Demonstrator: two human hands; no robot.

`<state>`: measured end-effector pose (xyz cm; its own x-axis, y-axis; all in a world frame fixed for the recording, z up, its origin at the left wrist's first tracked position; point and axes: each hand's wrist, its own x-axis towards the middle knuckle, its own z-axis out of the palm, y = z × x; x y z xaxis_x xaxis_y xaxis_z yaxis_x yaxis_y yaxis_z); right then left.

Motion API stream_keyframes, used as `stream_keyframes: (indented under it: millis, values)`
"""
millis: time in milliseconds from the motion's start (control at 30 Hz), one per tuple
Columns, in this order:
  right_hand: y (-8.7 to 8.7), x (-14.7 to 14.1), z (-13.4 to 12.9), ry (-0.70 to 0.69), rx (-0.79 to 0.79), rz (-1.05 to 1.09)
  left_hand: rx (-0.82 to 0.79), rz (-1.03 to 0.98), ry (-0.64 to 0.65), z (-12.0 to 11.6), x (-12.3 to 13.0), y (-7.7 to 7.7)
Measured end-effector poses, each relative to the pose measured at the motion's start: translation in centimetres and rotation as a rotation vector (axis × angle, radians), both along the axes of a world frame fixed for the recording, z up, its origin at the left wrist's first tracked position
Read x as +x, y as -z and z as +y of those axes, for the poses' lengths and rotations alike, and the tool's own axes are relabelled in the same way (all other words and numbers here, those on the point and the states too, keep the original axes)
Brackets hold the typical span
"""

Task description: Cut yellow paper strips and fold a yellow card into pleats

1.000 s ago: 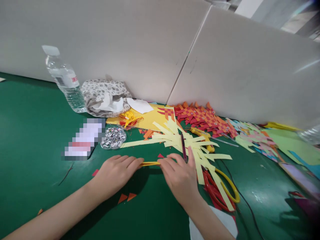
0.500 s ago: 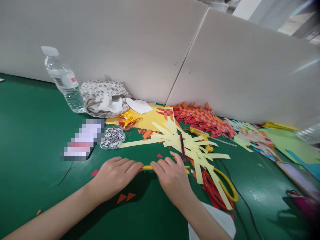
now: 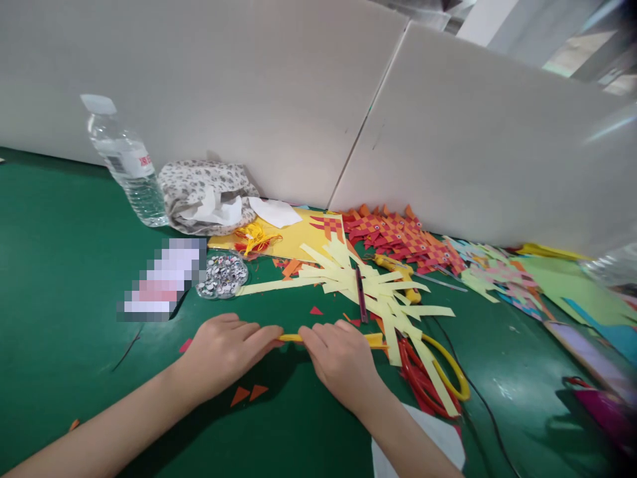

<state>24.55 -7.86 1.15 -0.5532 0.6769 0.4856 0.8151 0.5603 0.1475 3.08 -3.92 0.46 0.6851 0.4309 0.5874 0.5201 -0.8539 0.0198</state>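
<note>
A thin yellow paper strip (image 3: 290, 338) stretches between my two hands over the green table. My left hand (image 3: 226, 352) pinches its left part, with the fingers closed. Further right, my right hand (image 3: 340, 358) is closed round the strip, and one end sticks out past its far side. Pale yellow paper strips (image 3: 385, 285) lie in a loose pile beyond my right hand, with a dark red pen-like tool (image 3: 361, 295) on top. Two orange paper triangles (image 3: 249, 395) rest on the table below my hands.
A water bottle (image 3: 127, 162), a patterned cloth bag (image 3: 209, 192), a phone (image 3: 164, 279) and a packet of googly eyes (image 3: 222, 275) stand or lie at the left. Woven red-orange paper fish (image 3: 398, 236), a yellow glue gun (image 3: 405, 275), scissors (image 3: 428, 378) and a cable (image 3: 482, 398) are at the right.
My right hand's raised index finger has come down onto the strip. More of the strip's right end shows beyond that hand. The view has shifted slightly.
</note>
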Motion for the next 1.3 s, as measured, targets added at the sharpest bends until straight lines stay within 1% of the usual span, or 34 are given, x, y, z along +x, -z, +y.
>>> stream_keyframes:
  millis: [100, 267, 367, 433, 500, 600, 667, 767, 867, 1000, 1100, 1200, 1300]
  values:
    - [0.0, 0.4, 0.0, 0.027, -0.004, 0.022, -0.035, -0.038, -0.024, 0.3, -0.2, 0.1]
    - [-0.4, 0.7, 0.2, 0.027, -0.072, 0.045, -0.060, -0.026, 0.006, 0.4, -0.6, 0.2]
    - [-0.8, 1.3, 0.4, 0.078, -0.107, 0.095, -0.095, -0.066, -0.014, 0.7, -0.8, 0.4]
    - [-1.1, 1.8, 0.5, 0.127, -0.156, 0.155, -0.163, -0.090, -0.044, 1.0, -0.9, 0.5]
    - [-1.2, 2.2, 0.6, 0.163, -0.216, 0.201, -0.272, -0.095, -0.082, 1.3, -1.1, 0.5]
    - [-1.1, 2.2, 0.6, 0.178, -0.287, 0.204, -0.439, -0.078, -0.109, 1.2, -1.0, 0.2]
    - [-0.9, 2.0, 0.7, 0.170, -0.297, 0.191, -0.513, -0.071, -0.107, 1.1, -0.9, 0.0]
    - [-0.5, 1.8, 0.8, 0.147, -0.252, 0.179, -0.552, -0.078, -0.095, 0.9, -0.8, 0.0]
    - [-0.2, 1.9, 0.9, 0.088, -0.156, 0.174, -0.505, -0.115, -0.074, 1.1, -0.9, 0.3]
    - [-0.1, 1.8, 0.8, 0.029, -0.054, 0.186, -0.325, -0.148, -0.093, 1.4, -1.1, 0.7]
    - [0.0, 1.5, 0.9, 0.018, -0.045, 0.160, -0.188, -0.077, -0.068, 1.4, -0.9, 0.8]
    - [0.3, 1.1, 0.9, 0.009, -0.033, 0.137, -0.091, -0.002, -0.011, 1.2, -0.7, 0.8]
    - [0.5, 0.9, 0.9, 0.012, -0.022, 0.104, -0.003, 0.056, 0.012, 1.1, -0.6, 0.6]
